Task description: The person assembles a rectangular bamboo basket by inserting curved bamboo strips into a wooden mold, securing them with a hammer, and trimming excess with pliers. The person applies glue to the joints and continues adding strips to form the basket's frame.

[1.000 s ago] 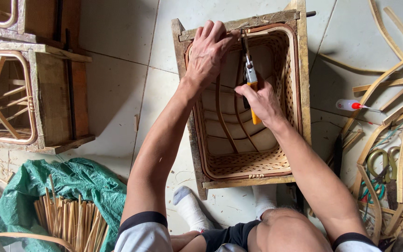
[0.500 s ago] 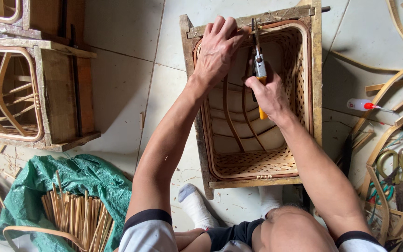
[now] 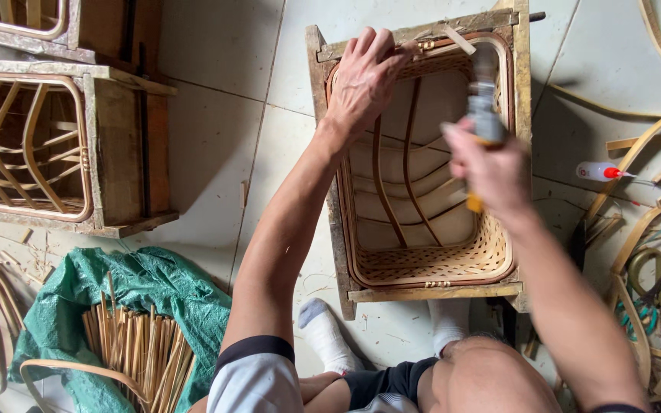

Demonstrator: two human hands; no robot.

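Arms outstretched, my left hand presses the basket frame at eleven o'clock; my right hand clenches one hammer.

Even, soft daylight, bright overall; no glare on the pale floor tiles. Shadows are weak and fall left of the wooden frames. The right hand and the tool it grips are motion-blurred, so the tool's shape is hard to tell, possibly pliers. The left hand is sharp. Slight wide-angle stretch at the edges; corners stay mostly in focus.
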